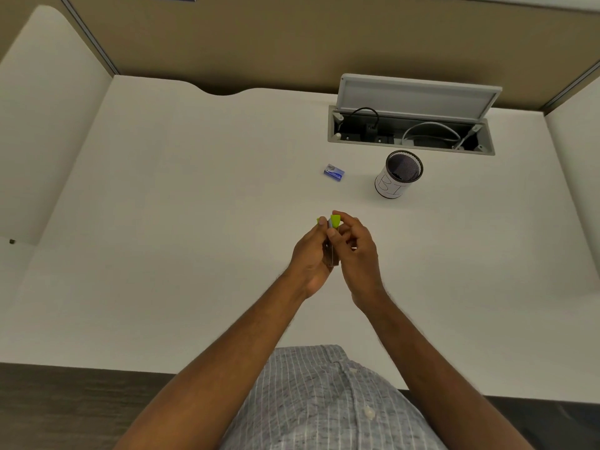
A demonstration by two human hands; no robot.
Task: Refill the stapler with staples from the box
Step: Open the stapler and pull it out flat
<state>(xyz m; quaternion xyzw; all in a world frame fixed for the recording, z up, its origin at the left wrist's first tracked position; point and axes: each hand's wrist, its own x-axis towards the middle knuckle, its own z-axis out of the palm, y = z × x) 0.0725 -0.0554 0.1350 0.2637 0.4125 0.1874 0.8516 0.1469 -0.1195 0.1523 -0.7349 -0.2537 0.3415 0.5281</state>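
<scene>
A small green stapler (334, 221) is held between both hands above the middle of the white desk (194, 222). My left hand (310, 256) grips its body from the left, and my right hand (358, 254) pinches its green top end with thumb and fingers. Most of the stapler is hidden by the fingers; only the green tip and a thin dark and metal part show. The small blue staple box (334, 172) lies on the desk beyond the hands, apart from them.
A black mesh pen cup (398, 178) with a white paper label stands right of the box. Behind it a cable tray (412, 131) in the desk stands with its lid up. Partition walls close the back and sides.
</scene>
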